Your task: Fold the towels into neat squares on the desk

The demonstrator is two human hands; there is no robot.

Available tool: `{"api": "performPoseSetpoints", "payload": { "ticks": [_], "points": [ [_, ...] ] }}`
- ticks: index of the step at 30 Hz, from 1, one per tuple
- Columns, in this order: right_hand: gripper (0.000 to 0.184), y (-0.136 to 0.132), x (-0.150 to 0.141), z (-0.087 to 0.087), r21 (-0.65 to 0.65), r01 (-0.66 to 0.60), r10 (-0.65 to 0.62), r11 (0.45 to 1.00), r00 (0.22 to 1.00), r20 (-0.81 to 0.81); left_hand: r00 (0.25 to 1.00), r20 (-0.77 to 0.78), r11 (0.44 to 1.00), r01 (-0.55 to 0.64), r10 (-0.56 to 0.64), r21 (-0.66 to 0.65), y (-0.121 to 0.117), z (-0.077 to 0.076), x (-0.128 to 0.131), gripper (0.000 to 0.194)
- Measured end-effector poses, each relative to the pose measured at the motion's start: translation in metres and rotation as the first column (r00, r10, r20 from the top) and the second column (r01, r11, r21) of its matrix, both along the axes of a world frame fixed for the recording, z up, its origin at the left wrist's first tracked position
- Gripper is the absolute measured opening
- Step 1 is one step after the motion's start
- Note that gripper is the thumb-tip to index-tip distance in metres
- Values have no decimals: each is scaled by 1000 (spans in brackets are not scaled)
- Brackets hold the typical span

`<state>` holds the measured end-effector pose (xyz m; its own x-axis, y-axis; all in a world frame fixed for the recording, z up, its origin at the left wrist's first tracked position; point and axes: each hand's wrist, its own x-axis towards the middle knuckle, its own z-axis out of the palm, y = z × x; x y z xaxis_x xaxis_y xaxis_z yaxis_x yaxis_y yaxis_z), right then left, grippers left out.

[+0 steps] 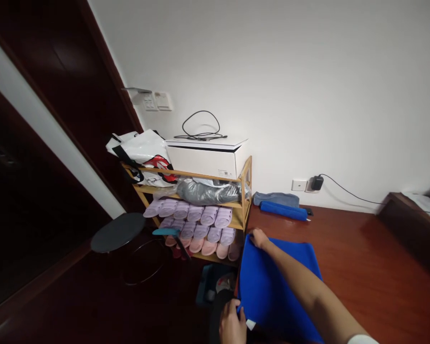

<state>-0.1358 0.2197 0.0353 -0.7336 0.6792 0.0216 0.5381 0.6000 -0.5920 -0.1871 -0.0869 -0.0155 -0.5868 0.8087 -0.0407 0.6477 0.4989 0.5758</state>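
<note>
Holding a flat, rectangular cloth of bright blue fabric (272,282) by its left edge, we have it spread at the left end of the reddish-brown wooden surface (365,258). Our right hand (259,238) is at the far left corner, its fingers clamped on the fabric. Our left hand (232,325) is at the near left end of that edge, its fingers closed on the cloth beside a small white tag (251,324). Our right forearm crosses above the blue fabric and hides part of it; where its near edge ends, we cannot tell.

We judge the cloth to be light, soft and limp, with no stiffness to hold a shape; it probably slides easily on the smooth wood and cannot break. Gripping two corners suits it best, since that keeps the edge between our hands straight, while a single hold would let the rest sag or bunch. A shallow pinch could slip, so a little fabric gathered under each thumb seems safer, and the tag looks like a poor place to pull.

Beyond the cloth, near the wall, lie a narrow bright blue cloth bundle (284,210) and, just behind it, a grey-blue folded cloth (275,198). To the left stands a light wooden shoe rack (244,210).
</note>
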Motion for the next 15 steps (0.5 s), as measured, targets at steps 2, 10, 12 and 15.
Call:
{"api": "performPoseSetpoints", "payload": {
  "ticks": [2,10,12,15],
  "points": [
    [27,0,6,12,-13,34,-34,999,999,-19,999,50,1000,9,-8,-28,3,7,-5,24],
    [28,-2,104,94,-38,-40,32,998,983,-183,990,126,996,66,-58,-54,10,53,-17,23],
    [29,-4,139,119,-35,-61,50,998,969,-241,994,98,998,45,-41,-41,12,70,-16,31],
    [26,-14,193,157,-24,-34,24,999,943,-332,997,47,996,63,-66,64,16,102,-12,31]
  ]
}}
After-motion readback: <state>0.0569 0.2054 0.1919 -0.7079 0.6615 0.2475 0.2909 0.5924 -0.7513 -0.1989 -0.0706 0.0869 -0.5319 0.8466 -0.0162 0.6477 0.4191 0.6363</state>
